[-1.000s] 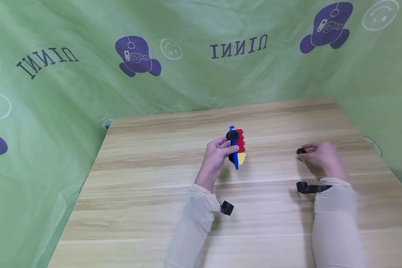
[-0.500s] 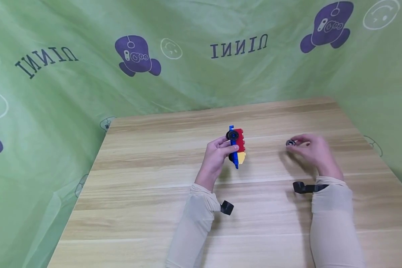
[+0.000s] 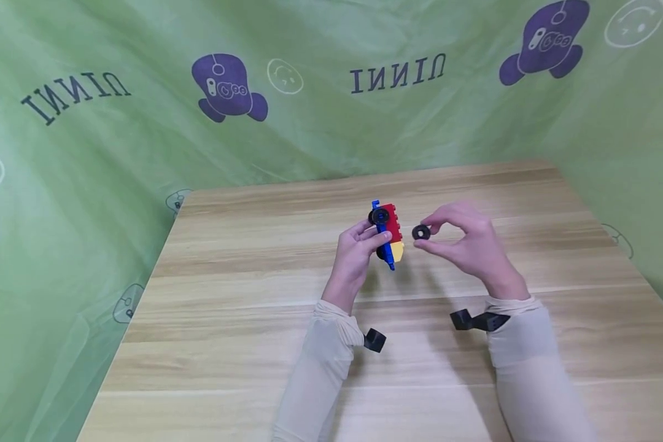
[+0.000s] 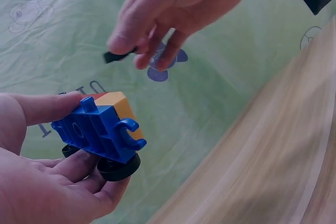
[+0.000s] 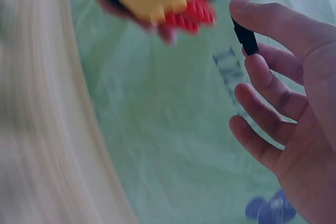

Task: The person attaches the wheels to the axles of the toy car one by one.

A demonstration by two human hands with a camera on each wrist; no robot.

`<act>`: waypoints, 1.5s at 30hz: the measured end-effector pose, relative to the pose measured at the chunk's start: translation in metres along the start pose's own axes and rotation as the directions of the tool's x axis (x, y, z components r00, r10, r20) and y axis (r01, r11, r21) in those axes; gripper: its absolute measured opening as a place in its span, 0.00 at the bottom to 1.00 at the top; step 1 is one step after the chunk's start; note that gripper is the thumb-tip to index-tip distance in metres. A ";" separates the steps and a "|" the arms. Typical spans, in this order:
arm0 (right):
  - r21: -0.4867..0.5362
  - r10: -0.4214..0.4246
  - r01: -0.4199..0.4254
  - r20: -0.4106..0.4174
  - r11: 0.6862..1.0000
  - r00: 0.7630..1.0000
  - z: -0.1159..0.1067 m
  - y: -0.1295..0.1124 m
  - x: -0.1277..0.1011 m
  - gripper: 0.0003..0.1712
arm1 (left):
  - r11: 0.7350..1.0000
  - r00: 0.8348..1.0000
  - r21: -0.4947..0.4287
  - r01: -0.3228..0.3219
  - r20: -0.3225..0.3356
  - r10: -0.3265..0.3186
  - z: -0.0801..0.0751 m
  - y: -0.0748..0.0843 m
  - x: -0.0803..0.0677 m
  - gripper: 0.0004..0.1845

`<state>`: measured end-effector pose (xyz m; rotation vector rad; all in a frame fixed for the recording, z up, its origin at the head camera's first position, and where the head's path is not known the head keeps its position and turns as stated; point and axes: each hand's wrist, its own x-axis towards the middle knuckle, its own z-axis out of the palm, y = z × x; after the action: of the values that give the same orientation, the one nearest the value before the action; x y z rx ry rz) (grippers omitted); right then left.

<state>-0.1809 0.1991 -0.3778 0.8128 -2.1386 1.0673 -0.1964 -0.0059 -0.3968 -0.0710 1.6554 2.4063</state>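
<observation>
Left hand (image 3: 356,252) grips the toy block car (image 3: 388,235), lifted above the desk (image 3: 243,294), blue base toward the palm, two black wheels on it. Right hand (image 3: 466,242) pinches a loose black wheel (image 3: 421,232) between thumb and forefinger, just beside the car's red bricks, not touching.

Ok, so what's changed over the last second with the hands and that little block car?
The right hand lifted the loose black wheel off the table and carried it left, up beside the toy car. The left hand still grips the car, raised only slightly; wheel and car are not yet touching.
</observation>
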 end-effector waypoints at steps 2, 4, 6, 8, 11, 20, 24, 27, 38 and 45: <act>0.022 -0.029 0.028 0.002 0.999 1.000 0.006 -0.010 0.003 0.24 | 1.000 1.000 -0.007 -0.002 -0.007 0.002 0.000 0.001 0.000 0.28; 0.050 -0.044 0.044 0.010 0.998 0.999 0.011 -0.019 0.006 0.23 | 1.000 1.000 -0.019 -0.008 -0.006 0.008 0.001 0.001 0.000 0.27; 0.073 -0.050 0.048 0.023 0.996 0.998 0.016 -0.022 0.007 0.23 | 0.999 1.000 -0.034 -0.014 -0.002 0.014 0.001 0.000 0.001 0.26; 0.092 -0.053 0.050 0.039 0.995 0.998 0.022 -0.022 0.006 0.23 | 0.999 1.000 -0.042 -0.019 0.003 0.019 0.000 0.000 0.001 0.25; 0.111 -0.047 0.041 0.060 0.993 0.997 0.029 -0.018 0.003 0.23 | 0.998 1.000 -0.053 -0.028 0.005 0.028 0.000 0.000 0.002 0.24; 0.108 0.025 -0.034 0.082 0.994 0.996 0.041 -0.019 0.000 0.22 | 0.996 0.999 -0.076 -0.035 0.002 0.036 0.002 0.001 0.001 0.24; 0.092 0.037 -0.045 0.086 0.995 0.996 0.043 -0.019 -0.001 0.22 | 0.995 0.999 -0.092 -0.042 0.003 0.042 0.002 0.001 0.000 0.24; 0.086 0.043 -0.050 0.086 0.995 0.995 0.044 -0.019 -0.001 0.22 | 0.993 0.999 -0.108 -0.046 -0.011 0.046 0.002 0.001 0.000 0.24; 0.090 0.269 -0.280 0.121 0.956 0.956 0.044 -0.026 0.000 0.13 | 0.988 0.995 -0.136 -0.078 -0.071 0.069 0.002 -0.001 0.001 0.25; 0.035 0.672 -0.723 0.343 0.689 0.657 0.043 -0.029 0.005 0.33 | 0.989 0.988 -0.111 -0.103 -0.124 0.089 0.005 0.001 -0.002 0.25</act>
<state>-0.1728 0.1483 -0.3819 0.1756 -2.7608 1.6106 -0.1943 -0.0024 -0.3937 -0.1601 1.5990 2.6177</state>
